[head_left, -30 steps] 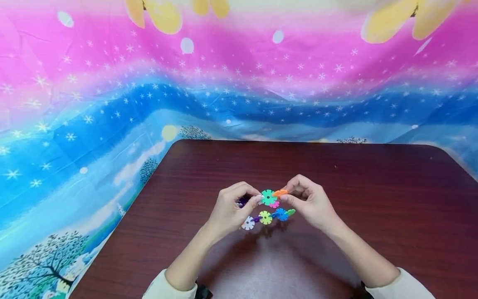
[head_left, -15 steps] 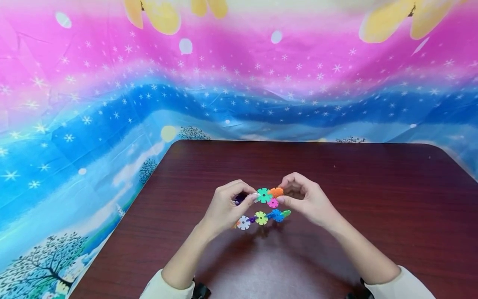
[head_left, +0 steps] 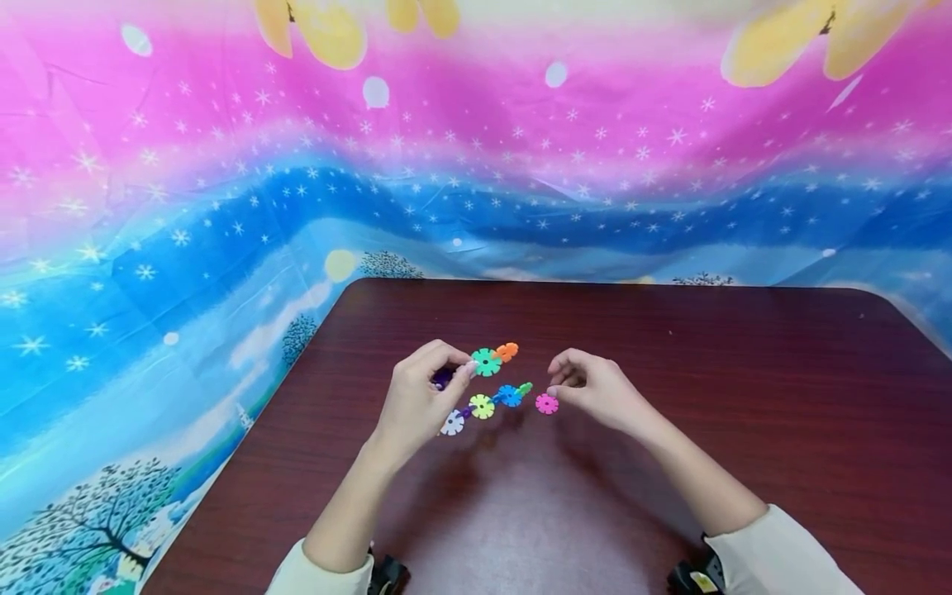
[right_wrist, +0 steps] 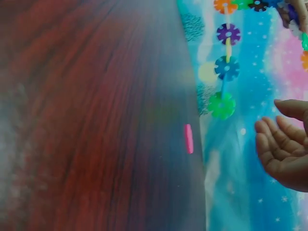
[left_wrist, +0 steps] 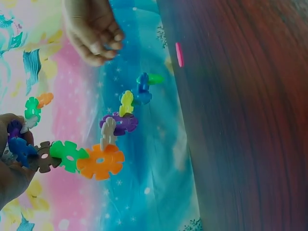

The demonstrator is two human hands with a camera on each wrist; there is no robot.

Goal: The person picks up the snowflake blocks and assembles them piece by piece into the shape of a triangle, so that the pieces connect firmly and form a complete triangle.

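My left hand [head_left: 420, 384] pinches a chain of notched plastic snowflake discs, held up over the table and bent into a curve. One end has a green disc [head_left: 486, 362] with an orange disc [head_left: 507, 353] slotted into it. Purple, blue, black, green, orange [left_wrist: 101, 162], white, yellow and blue discs follow round to a light green disc [right_wrist: 222, 106] at the other end. Fingers cover some of the chain. My right hand [head_left: 598, 388] holds nothing, its fingers loosely bent above a single pink disc [head_left: 546, 403] that lies flat on the table.
The dark red-brown wooden table [head_left: 781, 413] spreads under both hands. Behind it and along its left side hangs a printed pink and blue cloth [head_left: 476, 165]. Black wrist straps [head_left: 388, 574] show at the sleeve cuffs.
My right hand has let go of the orange disc at the chain's end. My left hand has carried the chain left and a little away; the pink disc stays on the table.
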